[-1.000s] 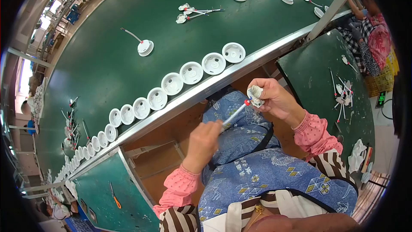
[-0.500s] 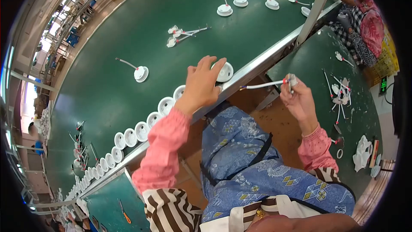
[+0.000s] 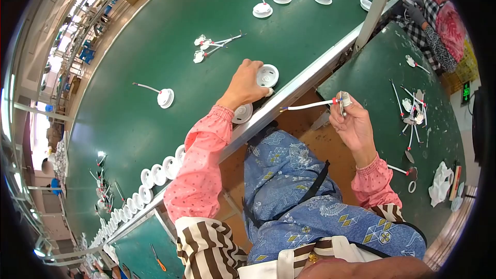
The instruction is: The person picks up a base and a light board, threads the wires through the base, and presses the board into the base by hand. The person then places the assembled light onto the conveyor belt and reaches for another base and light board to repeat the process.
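My left hand point(image 3: 245, 87) grips a white round lamp housing point(image 3: 267, 76) by its near side, the fingers and thumb curved about its rim. The housing's hollow side with small holes faces up, at the table's metal edge. Another white housing point(image 3: 242, 114) is partly hidden under my left wrist. My right hand point(image 3: 353, 124) is closed on a small white fitting point(image 3: 345, 100), held over the gap between the tables. A white cable point(image 3: 312, 105) with a red joint runs left from the fitting, its bare end pointing toward the housing.
A row of white housings point(image 3: 169, 167) lines the metal edge point(image 3: 310, 68). Fittings with cables point(image 3: 211, 44) and assembled lamps point(image 3: 166, 98) lie on the green table. More cabled fittings point(image 3: 413, 116) lie on the right table. A screwdriver point(image 3: 158, 258) lies lower left. A co-worker point(image 3: 439, 26) sits far right.
My left hand has come back from above the end housing and closed on its rim. The cable in my right hand has shifted slightly left. The view has shifted a little.
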`<act>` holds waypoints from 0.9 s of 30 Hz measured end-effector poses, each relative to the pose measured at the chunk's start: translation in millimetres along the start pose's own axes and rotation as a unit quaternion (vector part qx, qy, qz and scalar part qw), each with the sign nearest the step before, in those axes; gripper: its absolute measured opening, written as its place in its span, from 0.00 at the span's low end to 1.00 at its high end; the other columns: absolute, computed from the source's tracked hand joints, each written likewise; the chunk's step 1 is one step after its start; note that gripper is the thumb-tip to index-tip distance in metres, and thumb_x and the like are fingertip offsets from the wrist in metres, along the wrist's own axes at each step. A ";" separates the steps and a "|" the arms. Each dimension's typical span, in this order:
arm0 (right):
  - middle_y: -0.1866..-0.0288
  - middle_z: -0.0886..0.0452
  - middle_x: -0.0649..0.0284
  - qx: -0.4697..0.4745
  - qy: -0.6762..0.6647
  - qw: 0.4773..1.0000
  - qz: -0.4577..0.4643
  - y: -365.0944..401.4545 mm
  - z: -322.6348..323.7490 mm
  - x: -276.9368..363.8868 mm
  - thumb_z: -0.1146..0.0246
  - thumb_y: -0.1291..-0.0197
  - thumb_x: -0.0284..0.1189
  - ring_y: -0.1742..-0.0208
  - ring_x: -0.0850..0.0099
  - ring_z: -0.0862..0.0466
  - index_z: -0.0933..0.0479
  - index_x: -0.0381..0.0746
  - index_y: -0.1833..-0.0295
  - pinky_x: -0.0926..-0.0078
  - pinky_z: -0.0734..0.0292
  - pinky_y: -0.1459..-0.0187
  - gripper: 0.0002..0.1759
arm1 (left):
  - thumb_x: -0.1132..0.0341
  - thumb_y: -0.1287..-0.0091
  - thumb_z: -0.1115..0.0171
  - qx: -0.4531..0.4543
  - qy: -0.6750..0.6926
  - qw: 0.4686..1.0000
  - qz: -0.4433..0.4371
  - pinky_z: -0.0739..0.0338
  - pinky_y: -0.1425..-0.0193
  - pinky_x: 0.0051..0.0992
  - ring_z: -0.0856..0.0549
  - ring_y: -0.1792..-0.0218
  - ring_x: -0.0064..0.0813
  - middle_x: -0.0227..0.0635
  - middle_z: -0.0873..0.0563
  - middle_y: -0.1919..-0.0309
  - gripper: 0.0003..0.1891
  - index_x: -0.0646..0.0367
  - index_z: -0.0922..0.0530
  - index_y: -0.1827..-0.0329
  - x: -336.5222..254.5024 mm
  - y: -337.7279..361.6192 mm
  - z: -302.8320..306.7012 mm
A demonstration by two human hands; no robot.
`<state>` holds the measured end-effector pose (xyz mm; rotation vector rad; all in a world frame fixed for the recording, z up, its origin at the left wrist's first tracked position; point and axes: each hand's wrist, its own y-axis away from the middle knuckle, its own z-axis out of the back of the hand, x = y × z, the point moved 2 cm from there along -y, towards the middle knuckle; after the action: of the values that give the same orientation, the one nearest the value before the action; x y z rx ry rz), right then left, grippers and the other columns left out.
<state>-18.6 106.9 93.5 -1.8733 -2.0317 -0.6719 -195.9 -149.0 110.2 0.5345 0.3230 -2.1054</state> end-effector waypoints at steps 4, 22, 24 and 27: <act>0.69 0.24 0.60 0.038 0.064 0.991 0.115 -2.1 -25.0 11.6 0.40 0.24 0.29 0.75 0.77 0.31 0.25 0.34 0.51 0.81 0.40 0.75 0.08 | 0.68 0.48 0.23 -0.066 0.022 0.997 -0.027 0.22 0.34 0.42 0.19 0.38 0.53 0.51 0.22 0.38 0.39 0.65 0.30 0.31 -20.4 21.8 11.2; 0.63 0.19 0.64 0.206 0.440 0.860 0.157 14.7 -108.3 -24.5 0.37 0.27 0.27 0.66 0.80 0.21 0.22 0.32 0.54 0.81 0.26 0.64 0.07 | 0.74 0.53 0.26 -0.180 0.062 0.977 -0.093 0.29 0.40 0.42 0.22 0.42 0.51 0.47 0.23 0.41 0.44 0.57 0.31 0.27 -53.6 141.6 34.4; 0.60 0.16 0.64 0.224 0.469 0.840 0.155 14.4 -106.8 -26.8 0.40 0.26 0.23 0.64 0.80 0.19 0.21 0.31 0.53 0.79 0.24 0.61 0.06 | 0.75 0.53 0.27 -0.167 0.078 0.979 -0.083 0.29 0.40 0.42 0.22 0.43 0.52 0.48 0.23 0.42 0.43 0.56 0.31 0.27 -53.8 145.5 35.5; 0.61 0.16 0.63 0.220 0.508 0.809 0.196 13.6 -115.9 -34.1 0.40 0.30 0.18 0.65 0.79 0.19 0.20 0.31 0.53 0.78 0.24 0.62 0.05 | 0.75 0.53 0.28 -0.150 0.096 0.981 -0.080 0.27 0.40 0.43 0.22 0.45 0.53 0.48 0.24 0.43 0.43 0.56 0.31 0.27 -56.6 149.5 36.1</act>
<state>-12.5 17.9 176.0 -1.1606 -0.9475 -0.7555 -52.4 -205.8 165.5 0.5462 0.8033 -2.1104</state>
